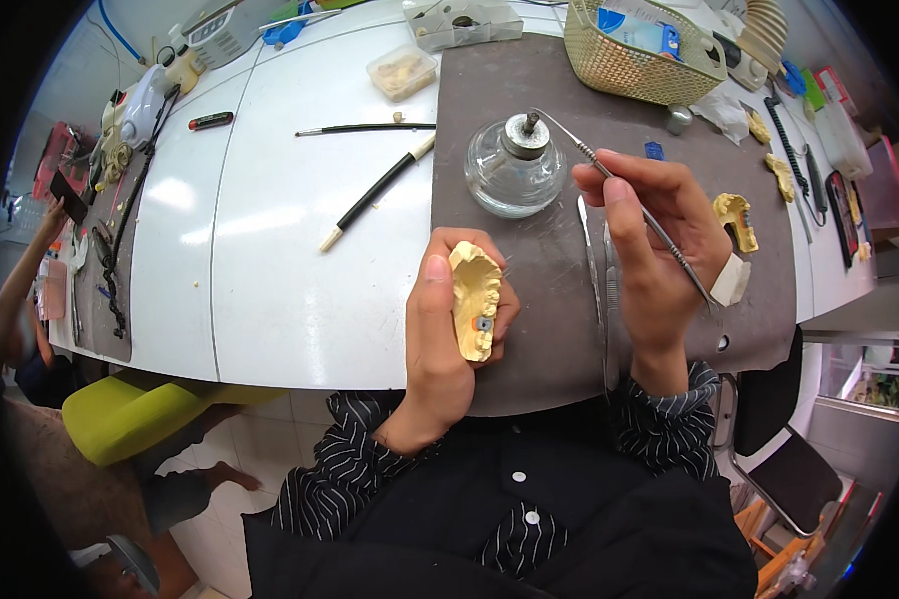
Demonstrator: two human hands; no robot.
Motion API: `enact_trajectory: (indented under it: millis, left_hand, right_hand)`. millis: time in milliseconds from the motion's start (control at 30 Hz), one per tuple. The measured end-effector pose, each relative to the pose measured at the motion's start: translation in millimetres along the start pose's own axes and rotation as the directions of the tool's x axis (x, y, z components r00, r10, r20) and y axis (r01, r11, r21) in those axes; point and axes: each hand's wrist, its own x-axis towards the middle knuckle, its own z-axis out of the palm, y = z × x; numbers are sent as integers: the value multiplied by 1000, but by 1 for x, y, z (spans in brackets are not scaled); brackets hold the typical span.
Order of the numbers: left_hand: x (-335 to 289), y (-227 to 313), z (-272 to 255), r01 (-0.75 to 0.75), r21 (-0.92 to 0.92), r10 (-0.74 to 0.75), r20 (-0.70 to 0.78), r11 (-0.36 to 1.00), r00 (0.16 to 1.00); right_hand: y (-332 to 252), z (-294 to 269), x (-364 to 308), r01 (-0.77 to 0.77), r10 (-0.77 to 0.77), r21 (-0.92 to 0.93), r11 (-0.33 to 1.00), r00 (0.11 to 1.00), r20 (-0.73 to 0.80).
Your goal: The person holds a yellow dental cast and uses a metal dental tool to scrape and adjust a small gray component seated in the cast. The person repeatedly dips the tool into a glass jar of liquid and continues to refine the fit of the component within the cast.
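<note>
My left hand is closed around a yellow plaster dental model, its row of teeth turned up. One spot on that row carries a small grey block with orange beside it. Between thumb and fingers, my right hand grips a slim metal dental carver like a pen. The carver's curved upper tip reaches close to the wick of a glass spirit lamp. I cannot make out a flame. A thin metal spatula and metal tweezers lie between my hands on the brown mat.
More yellow dental model pieces lie on the right. A woven basket stands behind the lamp, with a small metal cap nearby. A black-and-cream-handled tool and a thin brush lie left. Another person's arm shows far left.
</note>
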Motion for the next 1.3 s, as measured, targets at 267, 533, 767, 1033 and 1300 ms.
enact_trajectory:
  millis: [267,533,767,1033,1300]
  left_hand:
    - [1,3,4,15,20,-14,-18,1000,1000]
    - [3,-1,6,-51,74,56,-63,996,996]
    - [4,-1,0,-21,-21,21,7,1000,1000]
    - [6,6,-3,117,-201,-110,44,973,993]
    - [8,1,-9,54,-186,-37,95,981,995]
  right_hand:
    - [0,0,3,-18,18,19,1000,1000,17]
    - [1,1,4,5,-5,6,1000,1000,7]
    - [0,2,4,16,-16,-34,999,1000,-2]
    - [-1,4,3,27,-27,-71,997,1000,-10]
    - [-2,5,4,20,-22,-60,998,999,-31]
